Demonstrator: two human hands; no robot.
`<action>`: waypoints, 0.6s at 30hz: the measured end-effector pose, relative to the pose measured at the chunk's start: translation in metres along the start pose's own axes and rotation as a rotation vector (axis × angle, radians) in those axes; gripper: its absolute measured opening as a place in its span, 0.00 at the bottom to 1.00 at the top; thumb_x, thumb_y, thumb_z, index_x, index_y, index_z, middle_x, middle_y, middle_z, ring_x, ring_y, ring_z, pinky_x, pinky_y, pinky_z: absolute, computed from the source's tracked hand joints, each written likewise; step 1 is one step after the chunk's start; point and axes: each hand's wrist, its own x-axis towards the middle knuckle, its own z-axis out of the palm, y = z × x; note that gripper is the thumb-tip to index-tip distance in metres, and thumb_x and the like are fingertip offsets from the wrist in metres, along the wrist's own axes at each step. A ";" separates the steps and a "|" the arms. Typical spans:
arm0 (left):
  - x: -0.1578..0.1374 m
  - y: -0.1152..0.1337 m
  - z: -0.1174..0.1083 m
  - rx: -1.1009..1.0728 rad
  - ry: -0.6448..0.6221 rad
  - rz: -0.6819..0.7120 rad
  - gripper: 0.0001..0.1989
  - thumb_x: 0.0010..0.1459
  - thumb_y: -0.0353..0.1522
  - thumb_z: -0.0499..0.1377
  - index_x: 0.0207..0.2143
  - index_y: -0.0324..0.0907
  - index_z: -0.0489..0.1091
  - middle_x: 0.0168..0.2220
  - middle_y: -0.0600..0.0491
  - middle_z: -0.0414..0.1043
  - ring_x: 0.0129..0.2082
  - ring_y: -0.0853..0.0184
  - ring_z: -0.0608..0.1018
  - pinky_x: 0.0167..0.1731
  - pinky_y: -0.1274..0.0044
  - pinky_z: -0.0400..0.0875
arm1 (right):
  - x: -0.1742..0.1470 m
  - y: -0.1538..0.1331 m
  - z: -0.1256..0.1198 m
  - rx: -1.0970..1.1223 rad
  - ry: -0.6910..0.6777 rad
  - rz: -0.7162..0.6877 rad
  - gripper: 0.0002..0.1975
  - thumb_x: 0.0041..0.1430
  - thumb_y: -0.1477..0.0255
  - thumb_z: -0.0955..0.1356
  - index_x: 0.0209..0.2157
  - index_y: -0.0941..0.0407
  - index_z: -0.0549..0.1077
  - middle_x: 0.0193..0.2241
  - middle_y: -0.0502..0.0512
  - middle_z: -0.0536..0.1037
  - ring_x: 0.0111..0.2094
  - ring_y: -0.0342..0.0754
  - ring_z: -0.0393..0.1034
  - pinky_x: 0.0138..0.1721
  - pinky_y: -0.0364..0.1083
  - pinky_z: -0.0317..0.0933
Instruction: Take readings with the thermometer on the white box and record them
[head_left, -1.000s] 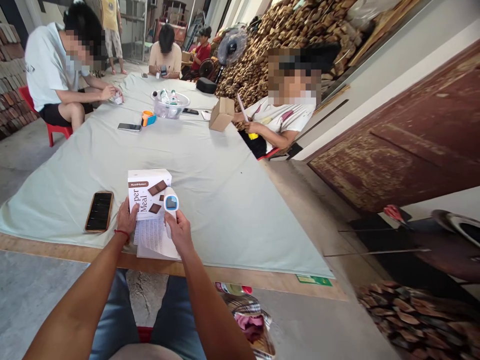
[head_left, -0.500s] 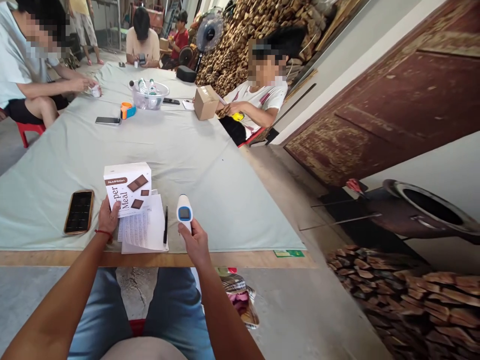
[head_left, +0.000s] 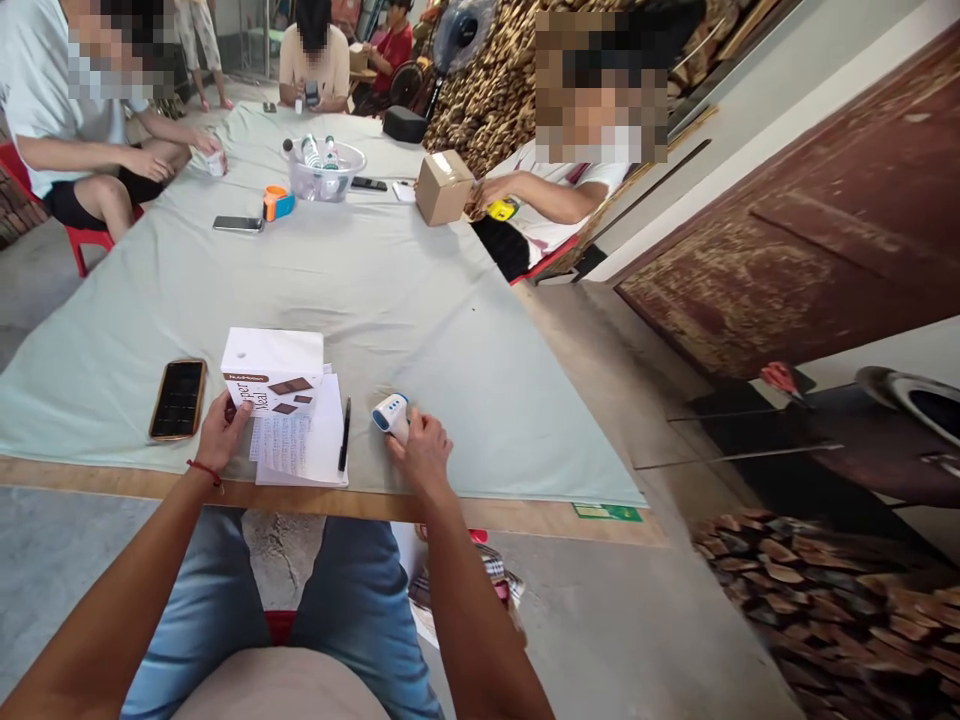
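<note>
My left hand [head_left: 223, 430] grips the lower left corner of a white box [head_left: 274, 348] printed with brown chocolate pieces, its plain white top face turned up. My right hand [head_left: 421, 450] is closed round the handle of a white and blue infrared thermometer [head_left: 391, 412], whose nose points left toward the box. Below the box lie several written sheets of paper [head_left: 304, 450], partly covered by it. On their right edge rests a black pen [head_left: 344, 434]. To the left of my left hand lies a smartphone [head_left: 178, 399] in a brown case.
Farther up the cloth-covered table [head_left: 420, 300] stand a clear basin [head_left: 328, 172] with bottles, a cardboard box [head_left: 444, 188], an orange and blue tape roll [head_left: 278, 202] and another phone [head_left: 238, 224]. People sit along both sides. Stacked firewood [head_left: 840, 600] lies at right.
My right hand has turned the thermometer from upright, screen facing me, to pointing left. The box in my left hand has tipped, showing more of its top. The whole view has shifted.
</note>
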 end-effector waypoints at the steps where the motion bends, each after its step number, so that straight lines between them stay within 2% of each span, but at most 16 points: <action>1: -0.007 0.000 0.000 0.018 0.064 0.002 0.24 0.55 0.51 0.56 0.42 0.40 0.68 0.40 0.46 0.72 0.38 0.60 0.76 0.40 0.67 0.73 | -0.001 -0.005 0.001 0.051 0.047 -0.039 0.23 0.57 0.68 0.67 0.55 0.57 0.67 0.49 0.66 0.70 0.50 0.59 0.65 0.49 0.55 0.58; 3: -0.023 0.005 0.003 0.098 0.181 0.086 0.18 0.57 0.47 0.57 0.37 0.41 0.67 0.37 0.48 0.70 0.37 0.61 0.75 0.40 0.68 0.73 | -0.002 -0.020 0.005 0.191 0.068 -0.133 0.17 0.59 0.68 0.65 0.50 0.56 0.71 0.46 0.64 0.72 0.46 0.56 0.67 0.47 0.53 0.60; 4: -0.030 0.009 0.005 0.145 0.189 0.175 0.15 0.58 0.45 0.56 0.35 0.42 0.66 0.36 0.48 0.70 0.38 0.61 0.75 0.42 0.67 0.72 | -0.003 -0.029 0.008 0.258 0.037 -0.165 0.14 0.61 0.67 0.64 0.47 0.55 0.72 0.43 0.62 0.74 0.43 0.54 0.69 0.44 0.51 0.61; 6: -0.042 0.020 0.010 0.231 0.104 0.354 0.12 0.58 0.42 0.57 0.36 0.43 0.67 0.40 0.46 0.70 0.46 0.59 0.74 0.49 0.65 0.70 | -0.003 -0.047 0.016 0.329 -0.057 -0.162 0.13 0.61 0.66 0.64 0.45 0.55 0.73 0.37 0.60 0.76 0.36 0.53 0.70 0.38 0.49 0.61; 7: -0.045 0.025 0.013 0.260 0.085 0.393 0.11 0.58 0.41 0.58 0.37 0.43 0.67 0.43 0.45 0.70 0.49 0.58 0.73 0.52 0.64 0.68 | -0.002 -0.056 0.020 0.333 -0.084 -0.141 0.14 0.60 0.66 0.66 0.45 0.55 0.73 0.36 0.60 0.76 0.35 0.53 0.70 0.36 0.48 0.61; 9: -0.045 0.033 0.017 0.268 0.119 0.350 0.12 0.58 0.41 0.59 0.39 0.43 0.66 0.42 0.46 0.71 0.47 0.58 0.74 0.49 0.66 0.70 | 0.000 -0.067 0.026 0.325 -0.108 -0.109 0.16 0.57 0.70 0.67 0.48 0.55 0.73 0.35 0.60 0.77 0.36 0.54 0.71 0.35 0.48 0.60; 11: -0.040 0.036 0.018 0.259 0.118 0.273 0.11 0.60 0.41 0.57 0.36 0.43 0.66 0.35 0.50 0.71 0.39 0.62 0.76 0.43 0.69 0.72 | 0.002 -0.071 0.029 0.336 -0.111 -0.097 0.19 0.56 0.74 0.65 0.50 0.53 0.73 0.36 0.59 0.77 0.37 0.54 0.71 0.36 0.48 0.60; 12: -0.037 0.036 0.018 0.265 0.070 0.279 0.10 0.61 0.41 0.56 0.35 0.43 0.66 0.33 0.51 0.71 0.37 0.63 0.76 0.41 0.70 0.72 | 0.003 -0.069 0.028 0.359 -0.107 -0.097 0.20 0.56 0.75 0.64 0.50 0.53 0.73 0.36 0.59 0.77 0.37 0.53 0.71 0.38 0.48 0.60; 14: -0.035 0.033 0.018 0.313 -0.111 0.399 0.09 0.63 0.38 0.55 0.35 0.43 0.69 0.34 0.50 0.73 0.38 0.63 0.77 0.44 0.70 0.72 | 0.002 -0.062 0.025 0.451 -0.084 -0.115 0.19 0.56 0.75 0.61 0.48 0.53 0.75 0.36 0.58 0.76 0.39 0.53 0.70 0.42 0.49 0.62; 16: -0.039 0.029 0.019 0.390 -0.302 0.549 0.08 0.62 0.35 0.56 0.39 0.42 0.72 0.42 0.47 0.75 0.45 0.62 0.77 0.47 0.69 0.71 | -0.002 -0.054 0.021 0.585 -0.045 -0.156 0.20 0.56 0.74 0.59 0.47 0.55 0.74 0.37 0.58 0.75 0.42 0.52 0.69 0.46 0.50 0.62; 18: -0.048 0.025 0.024 0.480 -0.436 0.619 0.11 0.61 0.33 0.57 0.44 0.42 0.73 0.49 0.45 0.74 0.48 0.60 0.76 0.48 0.67 0.71 | -0.009 -0.050 0.016 0.719 -0.028 -0.197 0.21 0.56 0.72 0.59 0.49 0.57 0.72 0.38 0.58 0.74 0.42 0.51 0.68 0.47 0.51 0.63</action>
